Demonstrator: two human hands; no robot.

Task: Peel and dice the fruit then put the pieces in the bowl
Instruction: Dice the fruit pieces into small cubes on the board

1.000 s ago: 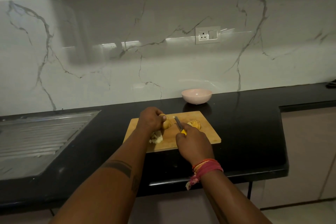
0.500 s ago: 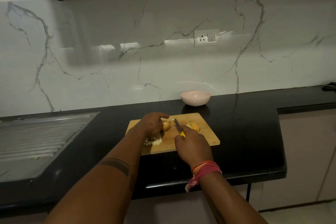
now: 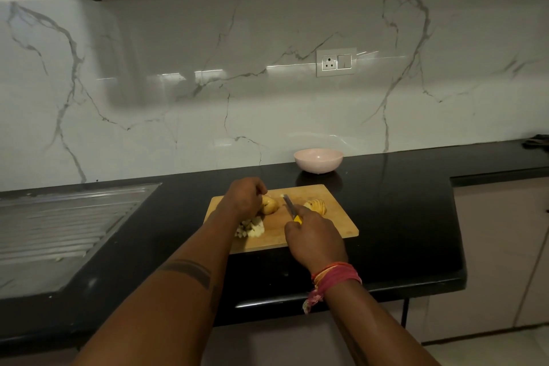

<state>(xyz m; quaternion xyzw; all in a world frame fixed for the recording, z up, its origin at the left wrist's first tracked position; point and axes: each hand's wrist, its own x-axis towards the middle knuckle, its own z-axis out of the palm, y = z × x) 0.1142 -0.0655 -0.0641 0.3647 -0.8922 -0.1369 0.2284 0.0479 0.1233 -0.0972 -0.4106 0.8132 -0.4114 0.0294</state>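
Note:
A wooden cutting board lies on the black counter. My left hand holds a yellowish piece of fruit against the board. In my right hand is a knife with a yellow handle, its blade pointing away from me just right of that piece. A small heap of pale diced pieces sits under my left wrist. Curled peel or sliced fruit lies right of the blade. A pink bowl stands behind the board, near the wall; I see nothing in it.
A steel sink drainboard is set into the black counter at the left. The counter's front edge runs just below the board. A marble wall with a socket rises behind. A dark object lies at the far right.
The camera has tilted slightly, so the scene sits lower in view. My left hand has lowered the fruit piece to the board. The knife stays beside it.

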